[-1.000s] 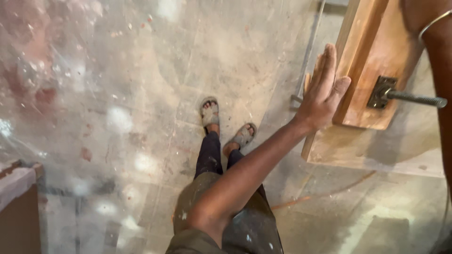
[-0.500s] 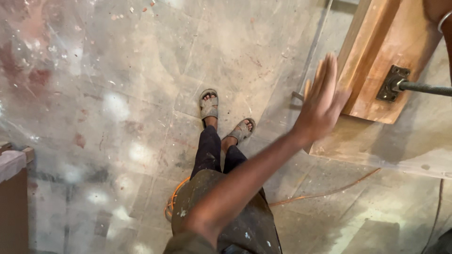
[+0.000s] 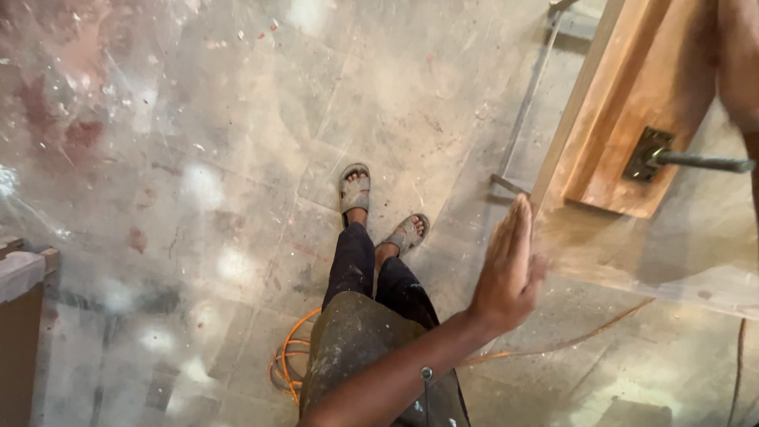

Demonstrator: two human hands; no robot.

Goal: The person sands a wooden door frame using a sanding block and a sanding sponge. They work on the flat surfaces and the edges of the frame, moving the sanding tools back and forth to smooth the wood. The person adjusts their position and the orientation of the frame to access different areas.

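My left hand [image 3: 510, 273] is flat with its fingers straight and held together, and it holds nothing. Its fingertips reach the lower left corner of a tilted wooden panel [image 3: 632, 87]. A dark metal fitting [image 3: 647, 154] with a rod [image 3: 704, 163] sticking out to the right is fixed on the panel. A bare forearm [image 3: 739, 63] crosses the top right corner; its hand is out of frame. My right hand is not in view. My feet in grey sandals [image 3: 354, 190] stand on the dusty floor.
An orange cable [image 3: 288, 365] lies coiled on the floor beside my legs and runs off under the panel. A thin metal bar [image 3: 523, 119] lies left of the panel. A brown cabinet corner [image 3: 17, 316] stands at the left edge.
My left hand has slid down from the panel's side edge to its lower corner. The view has shifted, so the panel and fitting sit higher in the frame.
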